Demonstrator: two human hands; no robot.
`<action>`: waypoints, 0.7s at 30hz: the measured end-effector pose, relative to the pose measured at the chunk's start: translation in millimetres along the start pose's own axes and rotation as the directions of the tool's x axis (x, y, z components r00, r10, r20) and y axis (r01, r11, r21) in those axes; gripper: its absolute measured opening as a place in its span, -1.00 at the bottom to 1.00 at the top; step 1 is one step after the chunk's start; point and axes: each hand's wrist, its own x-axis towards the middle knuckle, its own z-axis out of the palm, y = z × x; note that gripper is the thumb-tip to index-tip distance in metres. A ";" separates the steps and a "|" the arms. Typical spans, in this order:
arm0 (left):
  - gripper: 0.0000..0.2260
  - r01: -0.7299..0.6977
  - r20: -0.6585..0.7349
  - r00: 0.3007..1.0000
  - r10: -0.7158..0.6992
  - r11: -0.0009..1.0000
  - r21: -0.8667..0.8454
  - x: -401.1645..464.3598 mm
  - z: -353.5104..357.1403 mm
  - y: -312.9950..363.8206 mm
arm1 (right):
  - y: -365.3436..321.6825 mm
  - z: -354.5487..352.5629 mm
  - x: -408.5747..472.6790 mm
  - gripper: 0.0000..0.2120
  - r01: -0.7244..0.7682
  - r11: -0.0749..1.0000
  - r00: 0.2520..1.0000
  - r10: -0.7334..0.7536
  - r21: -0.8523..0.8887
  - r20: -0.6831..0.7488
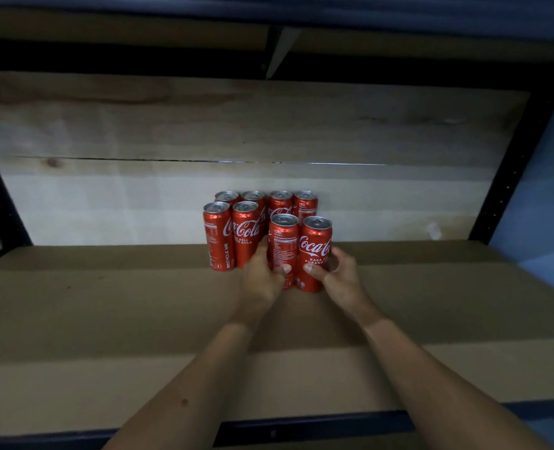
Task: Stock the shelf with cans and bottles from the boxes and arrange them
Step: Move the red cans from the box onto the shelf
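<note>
Both hands are on the shelf (106,303), each wrapped around its own red can. The left hand (262,277) holds the left can (282,241) low on its body, thumb across the front and fingers curled behind; the right hand (337,274) holds the right can (314,251) the same way. So each grip is closed on a can. The two held cans stand upright, touching side by side, a little forward of the group already stocked.

That group is six cans: a back row of four (266,203) near the wooden back wall (236,125), and a front pair (230,235) on the left. The open spot is to the right of that pair, just behind the two held cans, so I judge they are going there to finish the second row.

What could go wrong from here:
- Pushing both cans back at once could knock the back row, since the gap looks tight and the tall, narrow cans tip easily
- The left knuckles sit just beside the front pair; a sideways nudge could shift or topple them
- Holding low makes the tops free to lean, so a catch on the cardboard lining could tilt a can
- Letting go before the bases sit flat could leave the row crooked
</note>
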 end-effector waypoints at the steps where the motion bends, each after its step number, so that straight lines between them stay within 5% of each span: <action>1: -0.40 -0.017 -0.038 0.999 0.020 0.997 0.079 5.9 2.2 0.6 | 3.1 1.8 8.2 -0.53 0.006 1.000 1.000 -0.006 -0.010 -0.009; 7: -0.54 0.139 -0.130 0.987 -0.089 0.880 0.455 30.2 14.9 4.8 | 16.1 11.1 45.0 -0.39 -0.030 0.994 0.999 0.027 -0.103 -0.033; 12: -0.42 0.126 -0.194 0.980 -0.050 0.907 0.402 42.9 23.0 -1.5 | 24.8 19.2 54.9 -0.47 -0.065 0.975 0.981 0.023 -0.213 -0.194; 15: -0.57 0.140 -0.208 0.976 -0.056 0.901 0.410 43.2 26.7 -6.0 | 34.1 28.4 56.6 -0.58 -0.088 0.950 0.956 -0.004 -0.300 -0.295; 21: -0.76 0.150 -0.179 0.980 -0.087 0.916 0.371 39.9 24.2 -12.6 | 41.5 33.7 56.6 -0.60 -0.125 0.937 0.960 0.031 -0.325 -0.279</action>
